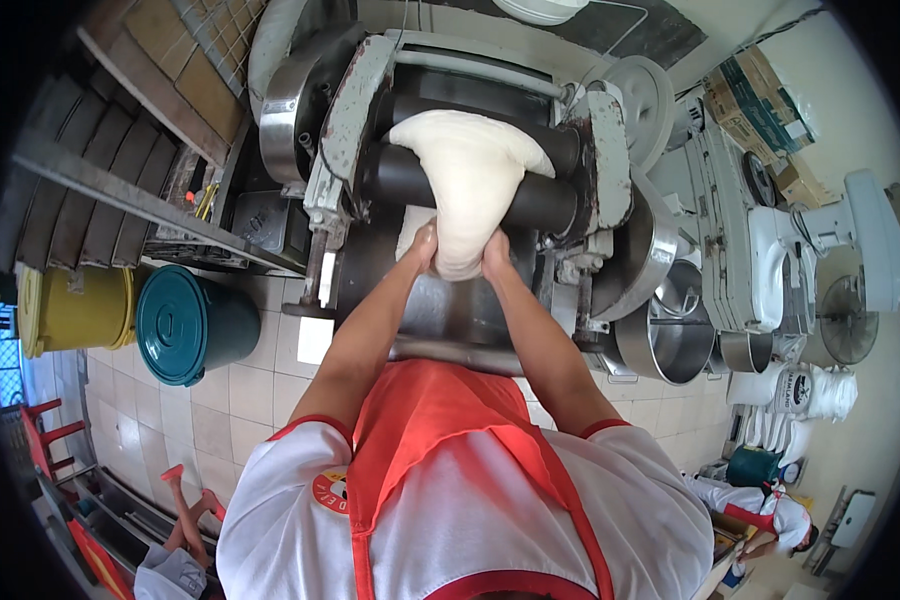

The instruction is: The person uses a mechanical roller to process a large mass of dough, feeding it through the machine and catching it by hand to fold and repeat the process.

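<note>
Teal bin (185,325) and steel bowl (682,355) flank rollers (398,176) bearing dough (470,190).

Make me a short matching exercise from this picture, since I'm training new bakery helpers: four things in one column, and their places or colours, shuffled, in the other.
Column one
1. dough
2. apron
3. yellow bin
4. cardboard boxes

Column two
A. at the upper right of the picture
B. red, worn over a white shirt
C. draped over the dark rollers
D. beside the teal bin

Right pairs: 1-C, 2-B, 3-D, 4-A
</note>
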`<action>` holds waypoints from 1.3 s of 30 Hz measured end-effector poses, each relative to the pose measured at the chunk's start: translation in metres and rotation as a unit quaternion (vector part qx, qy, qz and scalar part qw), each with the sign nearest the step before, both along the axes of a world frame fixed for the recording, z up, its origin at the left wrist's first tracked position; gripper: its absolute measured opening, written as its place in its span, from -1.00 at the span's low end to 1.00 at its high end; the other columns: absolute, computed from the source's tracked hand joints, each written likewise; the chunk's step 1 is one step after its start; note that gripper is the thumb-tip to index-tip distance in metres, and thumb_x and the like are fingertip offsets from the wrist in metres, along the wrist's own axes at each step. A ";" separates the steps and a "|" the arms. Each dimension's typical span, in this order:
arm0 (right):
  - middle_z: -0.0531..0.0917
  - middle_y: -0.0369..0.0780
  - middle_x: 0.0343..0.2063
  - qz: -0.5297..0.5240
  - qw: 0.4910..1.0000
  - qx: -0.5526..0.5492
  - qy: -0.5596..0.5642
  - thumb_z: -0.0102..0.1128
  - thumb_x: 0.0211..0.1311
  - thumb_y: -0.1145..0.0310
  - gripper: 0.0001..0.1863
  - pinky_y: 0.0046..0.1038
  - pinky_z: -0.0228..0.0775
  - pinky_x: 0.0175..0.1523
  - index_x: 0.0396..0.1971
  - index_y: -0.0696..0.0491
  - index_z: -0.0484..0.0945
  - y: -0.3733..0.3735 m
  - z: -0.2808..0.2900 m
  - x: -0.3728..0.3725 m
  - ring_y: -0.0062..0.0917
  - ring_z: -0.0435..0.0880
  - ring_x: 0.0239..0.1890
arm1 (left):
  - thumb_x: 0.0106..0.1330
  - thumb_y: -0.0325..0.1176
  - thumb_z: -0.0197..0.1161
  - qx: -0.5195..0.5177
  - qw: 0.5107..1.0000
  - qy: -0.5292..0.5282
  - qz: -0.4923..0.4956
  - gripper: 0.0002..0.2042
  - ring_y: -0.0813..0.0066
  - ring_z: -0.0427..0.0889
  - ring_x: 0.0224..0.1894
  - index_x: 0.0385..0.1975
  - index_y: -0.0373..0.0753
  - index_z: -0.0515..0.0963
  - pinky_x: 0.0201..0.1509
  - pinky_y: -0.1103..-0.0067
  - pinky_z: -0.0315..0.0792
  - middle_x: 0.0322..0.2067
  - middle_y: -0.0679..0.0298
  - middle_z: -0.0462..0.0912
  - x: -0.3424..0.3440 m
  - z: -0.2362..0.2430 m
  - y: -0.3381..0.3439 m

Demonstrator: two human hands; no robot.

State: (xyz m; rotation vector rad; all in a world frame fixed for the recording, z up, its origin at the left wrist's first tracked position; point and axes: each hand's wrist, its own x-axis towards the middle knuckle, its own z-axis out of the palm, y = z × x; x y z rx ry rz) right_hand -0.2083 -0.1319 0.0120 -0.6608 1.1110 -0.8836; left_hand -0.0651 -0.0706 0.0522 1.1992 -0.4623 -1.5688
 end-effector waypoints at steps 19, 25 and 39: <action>-0.06 0.02 0.34 -0.030 0.936 0.348 -0.036 -0.18 0.24 -0.26 -0.08 0.06 -0.10 0.33 0.35 0.11 -0.20 0.088 0.021 -0.051 -0.09 -0.02 0.36 | 0.13 0.46 -0.22 0.355 0.876 0.281 0.168 -0.04 -0.11 0.00 0.33 0.36 -0.19 -0.17 0.30 0.03 -0.07 0.31 -0.05 0.02 0.048 -0.079 0.071; -0.19 -0.09 0.39 0.045 0.938 0.338 -0.065 -0.32 0.28 -0.24 -0.19 0.07 -0.26 0.38 0.38 -0.07 -0.20 0.001 -0.006 -0.020 -0.08 -0.18 0.40 | 0.19 0.38 -0.29 0.250 0.962 0.106 -0.001 -0.11 -0.13 0.02 0.32 0.36 -0.19 -0.20 0.33 0.09 -0.06 0.32 -0.07 -0.01 0.051 -0.086 -0.020; 0.27 -0.12 0.24 0.169 0.971 -0.018 -0.166 -0.27 0.36 -0.09 -0.34 -0.19 0.20 0.28 0.30 0.05 0.09 -0.015 -0.009 0.018 -0.28 0.30 0.23 | 0.37 0.07 -0.30 0.017 0.992 0.121 -0.022 -0.37 0.08 0.28 0.24 0.29 -0.27 0.10 0.29 0.20 0.15 0.23 -0.08 0.23 0.007 -0.079 -0.036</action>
